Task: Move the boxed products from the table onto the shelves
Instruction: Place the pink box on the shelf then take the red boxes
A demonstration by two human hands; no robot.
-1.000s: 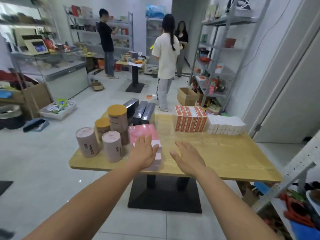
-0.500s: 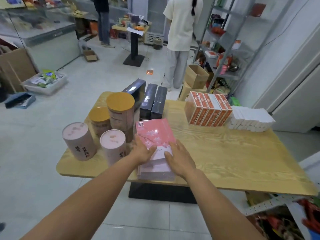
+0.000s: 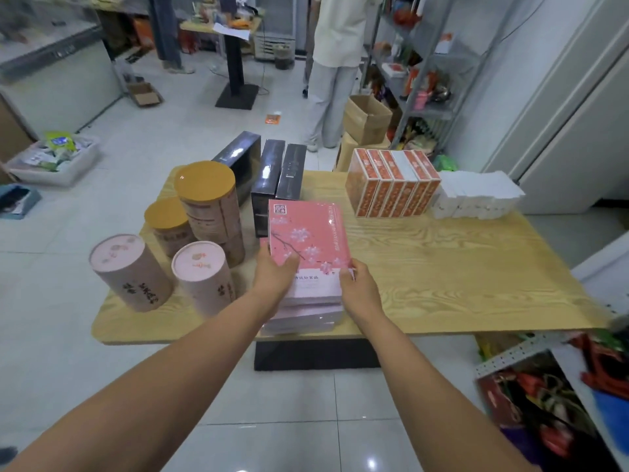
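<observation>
At a wooden table point(image 3: 442, 267) crowded with goods, a stack of glossy pink boxes point(image 3: 303, 316) sits at the near edge, just beside a round canister point(image 3: 202, 277); the slick lower boxes look liable to slide off toward the floor, or the canister to be knocked, should the top pink box point(image 3: 308, 236) be dragged rather than lifted clear. The left hand point(image 3: 275, 274) grips that box's left edge, thumb laid across the printed face, while the right hand point(image 3: 359, 287) pinches its near right corner, fingers point(image 3: 352, 267) curled over the rim; whether it is clear of the stack cannot be told.
</observation>
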